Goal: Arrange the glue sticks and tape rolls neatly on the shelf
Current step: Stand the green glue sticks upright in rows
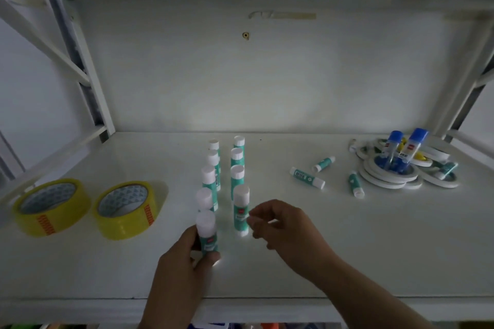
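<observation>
While left fingers (187,243) grip a glue stick (206,232), right fingers (258,218) perhaps touch its neighbour (240,208).

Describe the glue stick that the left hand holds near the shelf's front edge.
A small plastic cylinder, this glue stick has a teal printed body and a tall white cap. It stands upright, nearest the camera in the left row of matching sticks on the white shelf. The left hand grips its lower body, thumb and fingers curled round it; the base is partly hidden.
</observation>
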